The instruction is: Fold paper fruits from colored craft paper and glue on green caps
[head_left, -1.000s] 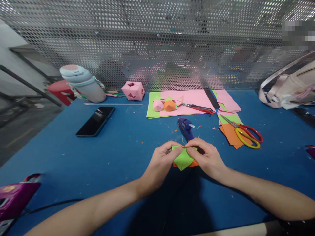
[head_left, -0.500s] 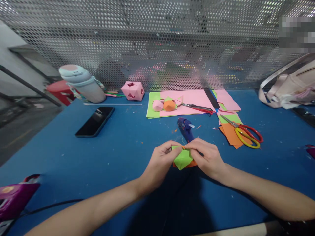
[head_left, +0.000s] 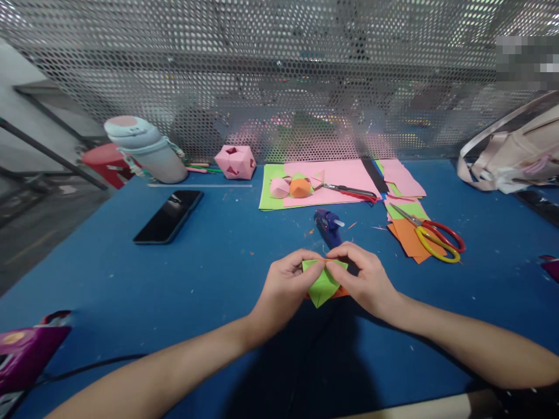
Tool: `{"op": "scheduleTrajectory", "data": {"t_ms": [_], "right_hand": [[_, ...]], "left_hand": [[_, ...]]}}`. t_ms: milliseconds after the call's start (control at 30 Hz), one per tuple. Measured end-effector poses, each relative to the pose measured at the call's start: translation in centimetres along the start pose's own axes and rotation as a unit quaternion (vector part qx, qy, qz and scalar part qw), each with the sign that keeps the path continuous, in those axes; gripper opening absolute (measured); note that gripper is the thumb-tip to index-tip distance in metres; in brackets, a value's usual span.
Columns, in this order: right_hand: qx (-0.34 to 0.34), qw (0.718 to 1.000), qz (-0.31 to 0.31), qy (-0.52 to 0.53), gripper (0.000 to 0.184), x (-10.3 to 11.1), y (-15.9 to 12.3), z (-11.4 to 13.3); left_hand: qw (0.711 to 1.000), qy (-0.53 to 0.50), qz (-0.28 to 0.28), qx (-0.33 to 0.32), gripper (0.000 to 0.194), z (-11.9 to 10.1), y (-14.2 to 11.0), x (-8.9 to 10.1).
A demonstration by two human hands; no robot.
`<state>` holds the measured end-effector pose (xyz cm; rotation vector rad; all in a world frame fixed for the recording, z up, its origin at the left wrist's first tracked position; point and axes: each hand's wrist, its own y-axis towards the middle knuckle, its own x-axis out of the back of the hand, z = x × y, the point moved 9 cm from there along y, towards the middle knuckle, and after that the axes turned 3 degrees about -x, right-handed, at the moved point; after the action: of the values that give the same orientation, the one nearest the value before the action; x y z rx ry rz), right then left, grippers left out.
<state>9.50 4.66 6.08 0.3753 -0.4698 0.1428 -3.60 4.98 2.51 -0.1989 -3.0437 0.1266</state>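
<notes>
Between my two hands is a folded paper piece (head_left: 322,289), bright green in front with orange showing behind and beneath it. My left hand (head_left: 290,276) pinches its upper edge from the left, thumb on the green face. From the right, my right hand (head_left: 361,272) pinches the same edge, and the two thumbs nearly meet at the middle. Fingertips behind the paper are partly hidden. Just beyond my hands lies a dark blue glue gun (head_left: 328,227), its lower end covered by my right hand.
Scissors (head_left: 430,233) lie on orange and green paper squares at right. Behind are pink and green sheets (head_left: 336,174) with small folded shapes and a cutter (head_left: 353,191). A phone (head_left: 170,216), pink paper ball (head_left: 236,162) and bottle (head_left: 148,152) stand left, before a perforated metal panel (head_left: 279,87).
My right thumb and fingers shifted off the edge, showing an orange bit at the top middle, then came back to pinch it. My left hand has kept its hold.
</notes>
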Motion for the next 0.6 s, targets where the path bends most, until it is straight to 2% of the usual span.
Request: {"op": "scheduleTrajectory", "data": {"t_ms": [133, 300, 367, 467, 600], "right_hand": [[0.017, 1.000, 0.010, -0.023, 0.013, -0.4, 0.1, 0.0], [0.137, 0.978, 0.037, -0.150, 0.018, -1.3, -0.6, 1.0], [0.159, 0.968, 0.051, -0.188, 0.020, -1.7, -0.7, 1.1], [0.120, 0.979, 0.068, -0.147, 0.023, -1.5, -0.3, 0.8], [0.036, 0.997, 0.054, -0.047, 0.019, -0.5, 0.4, 0.1]], "left_hand": [[1.000, 0.022, 0.005, -0.013, 0.017, 0.0, 0.1, -0.2], [0.988, 0.129, 0.044, -0.075, 0.012, -0.5, 0.6, -0.7], [0.980, 0.164, 0.059, -0.093, 0.012, -0.5, 0.7, -0.9], [0.979, 0.167, 0.056, -0.098, 0.010, -0.3, 0.9, -0.7], [0.992, 0.094, 0.005, -0.082, 0.005, 0.1, 1.3, 0.3]]}}
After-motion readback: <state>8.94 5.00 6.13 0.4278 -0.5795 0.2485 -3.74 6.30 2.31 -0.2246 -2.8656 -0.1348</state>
